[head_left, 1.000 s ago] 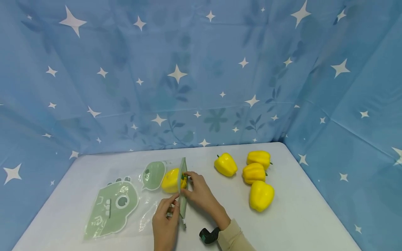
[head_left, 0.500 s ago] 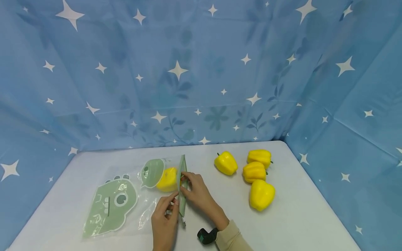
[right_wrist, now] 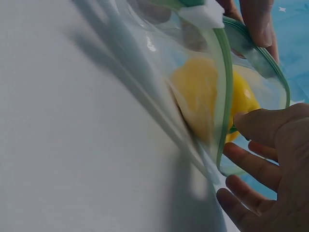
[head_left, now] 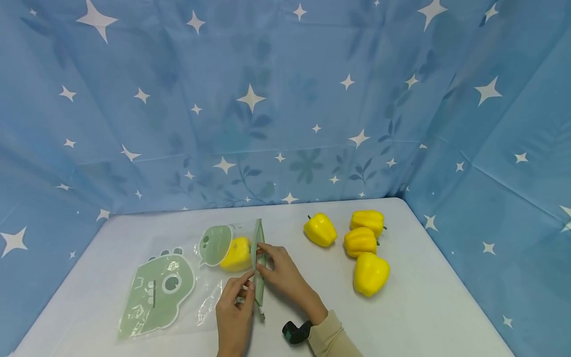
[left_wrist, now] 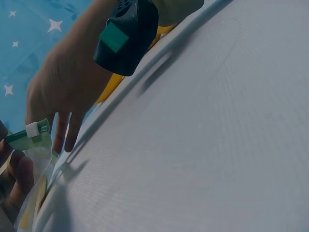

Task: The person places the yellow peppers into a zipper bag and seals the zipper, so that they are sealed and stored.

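Note:
A clear zip bag [head_left: 208,292] with green dinosaur print lies on the table, its green-edged mouth facing right and held apart. Inside, just past the mouth, sits a yellow bell pepper [head_left: 236,254], its stem toward the opening in the right wrist view. My left hand [head_left: 234,310] pinches the near part of the mouth's rim, close to the white slider [left_wrist: 32,129]. At the opening is my right hand [head_left: 285,275], with its thumb [right_wrist: 270,125] at the pepper's stem end and its other fingers loosely extended by the green rim.
To the right on the white table [head_left: 428,307] lie more yellow bell peppers: one alone [head_left: 320,230] and three close together, the nearest [head_left: 371,274] in front. A black wrist camera [head_left: 295,332] sits on the right wrist. Blue star-patterned curtain [head_left: 285,99] stands behind.
The pepper has moved left, from the bag's mouth to further inside, with the right hand following slightly into the opening. The left hand has kept its grip on the rim.

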